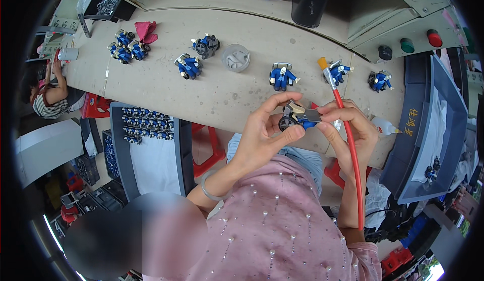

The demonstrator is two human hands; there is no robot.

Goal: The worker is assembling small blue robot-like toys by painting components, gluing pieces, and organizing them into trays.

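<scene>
Left hand (263, 134) grasps the wheeled toy (305, 114) by its wheel end; toy lies between both grips, long axis roughly left-right. Right hand (365, 136) clasps the red brush (352, 146), fingertips at the toy's right end; bristles beyond that grip.

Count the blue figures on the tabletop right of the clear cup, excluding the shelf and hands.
3: a first figure nearest the cup, a second figure beside the head of the brush, a third figure farthest right. Others may be hidden.
</scene>
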